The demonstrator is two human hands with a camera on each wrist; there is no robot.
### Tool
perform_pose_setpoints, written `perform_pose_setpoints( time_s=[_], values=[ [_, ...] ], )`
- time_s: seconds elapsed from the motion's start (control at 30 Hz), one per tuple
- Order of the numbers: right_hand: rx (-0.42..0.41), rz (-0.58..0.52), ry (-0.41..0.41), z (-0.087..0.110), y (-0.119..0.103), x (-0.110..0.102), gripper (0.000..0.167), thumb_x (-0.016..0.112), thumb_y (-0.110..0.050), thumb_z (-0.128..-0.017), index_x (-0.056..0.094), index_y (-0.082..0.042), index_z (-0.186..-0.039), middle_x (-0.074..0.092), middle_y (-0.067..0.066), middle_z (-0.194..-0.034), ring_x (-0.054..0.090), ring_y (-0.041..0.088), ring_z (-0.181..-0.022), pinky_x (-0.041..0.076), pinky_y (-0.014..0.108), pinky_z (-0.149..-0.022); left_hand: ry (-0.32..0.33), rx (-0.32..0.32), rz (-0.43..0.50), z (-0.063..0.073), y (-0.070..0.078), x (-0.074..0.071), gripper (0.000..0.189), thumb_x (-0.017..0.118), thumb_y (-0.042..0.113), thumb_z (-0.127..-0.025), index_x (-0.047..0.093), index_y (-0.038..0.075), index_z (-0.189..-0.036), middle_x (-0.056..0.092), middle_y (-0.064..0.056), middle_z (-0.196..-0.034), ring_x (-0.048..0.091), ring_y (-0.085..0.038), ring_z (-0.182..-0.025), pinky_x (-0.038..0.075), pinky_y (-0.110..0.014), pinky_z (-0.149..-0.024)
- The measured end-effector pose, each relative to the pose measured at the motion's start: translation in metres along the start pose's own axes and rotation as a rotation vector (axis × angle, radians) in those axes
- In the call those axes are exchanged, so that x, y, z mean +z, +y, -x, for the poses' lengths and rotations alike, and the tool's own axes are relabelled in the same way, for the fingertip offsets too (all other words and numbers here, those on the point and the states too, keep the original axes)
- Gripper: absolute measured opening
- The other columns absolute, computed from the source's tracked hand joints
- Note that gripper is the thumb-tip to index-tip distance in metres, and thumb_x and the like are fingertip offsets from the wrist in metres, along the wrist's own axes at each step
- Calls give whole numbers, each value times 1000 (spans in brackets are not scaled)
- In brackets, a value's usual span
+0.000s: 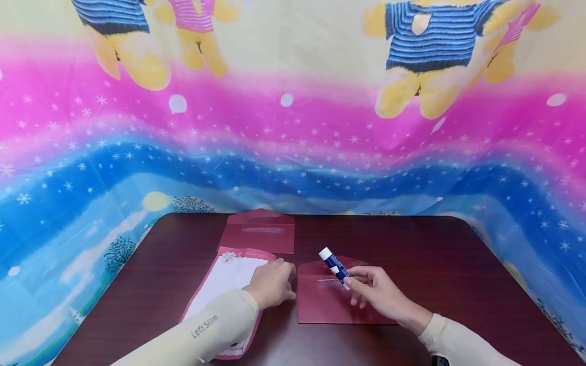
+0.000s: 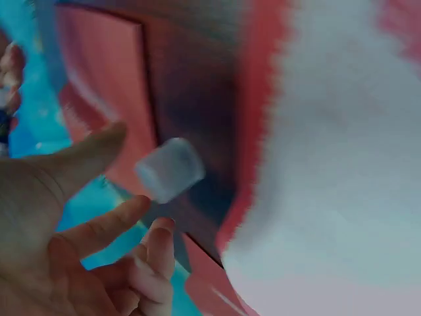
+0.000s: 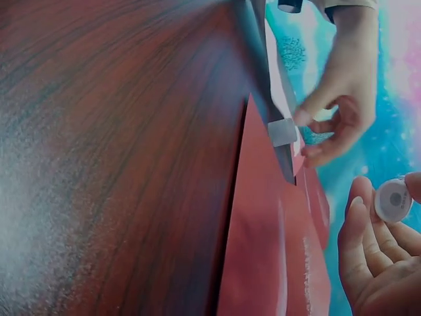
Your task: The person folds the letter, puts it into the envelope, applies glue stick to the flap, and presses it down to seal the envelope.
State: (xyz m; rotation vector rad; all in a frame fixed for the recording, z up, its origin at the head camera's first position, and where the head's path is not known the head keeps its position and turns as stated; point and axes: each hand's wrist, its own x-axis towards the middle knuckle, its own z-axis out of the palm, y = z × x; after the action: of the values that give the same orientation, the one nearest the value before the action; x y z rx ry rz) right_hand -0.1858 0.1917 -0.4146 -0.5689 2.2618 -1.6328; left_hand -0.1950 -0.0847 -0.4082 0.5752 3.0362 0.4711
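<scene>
My right hand [image 1: 384, 295] grips a glue stick [image 1: 335, 268] with a blue label and white ends, tilted above a red envelope [image 1: 320, 305]. A thin white line crosses that envelope near its flap. In the right wrist view the round white end of the glue stick [image 3: 395, 200] shows between thumb and fingers. My left hand [image 1: 272, 284] is low at the table, fingers loosely bent beside a small white cap [image 2: 170, 170]. The cap stands on the table just past the fingertips; whether they touch it is unclear. Under the left forearm lies a white letter sheet [image 1: 229, 284] with a red border.
Behind the letter sheet lies a second red envelope [image 1: 279, 241], flap pointing to the back. Everything rests on a dark wooden table [image 1: 435, 254]. A printed curtain [image 1: 293, 162] with snowflakes and bears hangs along the table's back and sides.
</scene>
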Motion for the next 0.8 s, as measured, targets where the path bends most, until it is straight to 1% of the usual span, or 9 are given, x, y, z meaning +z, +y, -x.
perform_pose_setpoints(
  time_s=[0.03, 0.1, 0.2, 0.3, 0.37, 0.4, 0.53, 0.7, 0.8],
  values=[
    [-2, -1, -3, 0, 1, 0, 40, 58, -19, -103, 58, 12, -129, 69, 31, -100, 67, 11, -67, 57, 30, -59, 24, 29, -48, 1, -2, 3, 26, 90, 23, -71, 72, 13, -87, 61, 0, -76, 56, -16, -69, 48, -35, -58],
    [-6, -2, -8, 0, 2, 1, 39, 58, -18, -103, 58, 12, -129, 69, 31, -100, 67, 11, -67, 58, 30, -59, 68, 65, -95, 3, -5, 9, 18, 87, 14, -72, 69, 15, -73, 58, 2, -67, 52, -15, -61, 44, -33, -53],
    [-8, -7, -18, 0, 2, 1, 39, 58, -19, -103, 58, 12, -129, 69, 32, -101, 67, 12, -67, 58, 30, -60, 98, 76, -93, 3, -8, 13, 24, 79, 6, -74, 62, 16, -62, 55, 4, -57, 45, -12, -54, 39, -31, -49],
    [-7, -5, -27, 0, 2, 2, 39, 58, -20, -103, 59, 11, -128, 69, 33, -102, 67, 12, -68, 58, 30, -60, 77, 49, -36, 2, -9, 12, 21, 78, 8, -79, 65, 16, -65, 59, 6, -58, 48, -10, -55, 42, -30, -51],
    [-7, 6, -32, 0, 2, 2, 39, 58, -20, -103, 59, 11, -128, 69, 32, -102, 68, 13, -68, 58, 31, -60, 43, 13, 24, 2, -7, 9, 10, 81, 15, -83, 71, 16, -78, 64, 6, -67, 54, -10, -61, 47, -30, -57],
    [-4, 11, -29, 0, 2, 3, 39, 59, -20, -103, 60, 10, -127, 69, 32, -101, 68, 13, -68, 58, 31, -60, 23, -6, 67, 1, -6, 7, 8, 80, 18, -84, 73, 15, -85, 67, 5, -72, 56, -10, -64, 49, -31, -61],
    [-16, 41, -22, 0, 2, 4, 36, 60, -21, -102, 62, 8, -124, 70, 31, -97, 68, 14, -68, 59, 32, -60, -34, -79, 296, 2, 2, -4, 19, 77, 22, -90, 70, 14, -106, 69, 0, -92, 59, -15, -79, 53, -35, -72],
    [-60, 55, -33, 0, 0, 7, 34, 60, -20, -102, 63, 6, -124, 68, 32, -92, 68, 15, -67, 59, 33, -60, -50, -67, 704, 6, 6, -13, 18, 68, 13, -96, 62, 11, -112, 68, -11, -105, 65, -21, -90, 58, -39, -80],
    [-81, 52, -43, 1, -2, 9, 34, 60, -19, -102, 62, 6, -126, 66, 30, -87, 68, 14, -66, 59, 33, -59, -73, -64, 933, 9, 6, -15, 20, 65, 12, -98, 59, 9, -117, 71, -14, -106, 66, -21, -84, 58, -34, -74]
  ],
)
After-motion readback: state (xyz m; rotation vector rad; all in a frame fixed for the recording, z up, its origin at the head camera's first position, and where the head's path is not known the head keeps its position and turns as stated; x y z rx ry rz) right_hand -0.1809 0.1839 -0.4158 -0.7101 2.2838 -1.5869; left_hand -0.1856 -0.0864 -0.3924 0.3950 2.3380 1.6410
